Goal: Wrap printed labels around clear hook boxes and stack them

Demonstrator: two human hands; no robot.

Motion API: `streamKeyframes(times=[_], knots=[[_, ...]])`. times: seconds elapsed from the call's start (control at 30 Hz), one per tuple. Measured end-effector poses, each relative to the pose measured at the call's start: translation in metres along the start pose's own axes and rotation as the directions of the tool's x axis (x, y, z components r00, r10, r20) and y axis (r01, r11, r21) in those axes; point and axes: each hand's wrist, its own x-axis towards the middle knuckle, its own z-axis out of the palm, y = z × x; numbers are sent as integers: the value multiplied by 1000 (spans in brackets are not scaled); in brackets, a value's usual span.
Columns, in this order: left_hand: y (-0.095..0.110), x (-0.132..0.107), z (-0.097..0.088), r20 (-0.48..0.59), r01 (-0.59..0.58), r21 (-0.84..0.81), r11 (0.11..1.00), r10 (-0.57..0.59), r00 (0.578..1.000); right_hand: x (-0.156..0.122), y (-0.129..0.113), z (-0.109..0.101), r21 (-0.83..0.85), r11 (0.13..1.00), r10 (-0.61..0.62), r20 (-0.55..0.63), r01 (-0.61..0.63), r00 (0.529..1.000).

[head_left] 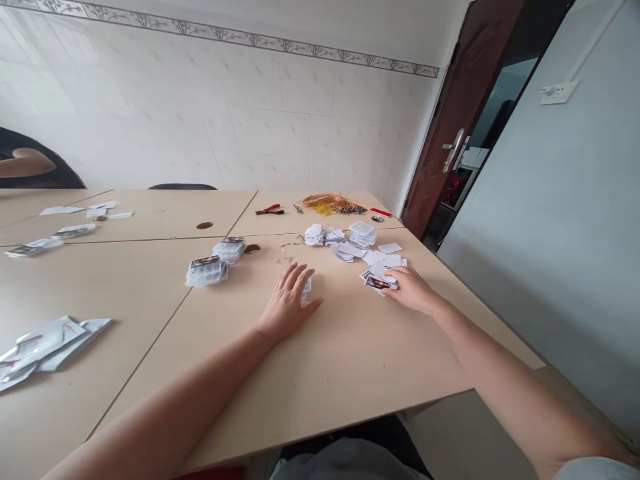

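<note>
Card (379, 283) long axis kinda sideways, right end nearer. Right hand (413, 291) there, can't tell if pinching. Left hand (286, 305) spread, mostly hiding packet (307, 287).

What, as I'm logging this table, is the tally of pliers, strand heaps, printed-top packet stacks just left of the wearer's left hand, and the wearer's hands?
Pliers: 1
Heap of orange and yellow strands: 1
Packet stacks, near and far: 2
Hands, left hand and right hand: 2
Total: 6
</note>
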Motion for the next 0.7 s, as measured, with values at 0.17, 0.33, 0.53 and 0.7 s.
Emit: streamKeyframes(times=[0.17,0.33,0.53,0.7], knots=[[5,0,-6,-7,-33,44,998,33,999,-2,-3,13,-41,998,-50,-4,49,999],[9,0,-8,-12,-102,73,992,104,995,7,2,14,-42,999,-10,-71,7,997],[9,0,-9,-23,-181,87,980,184,983,15,16,13,-18,995,94,-88,-96,992],[15,-2,-6,8,-268,62,961,268,963,20,21,18,62,990,129,-26,-128,991]])
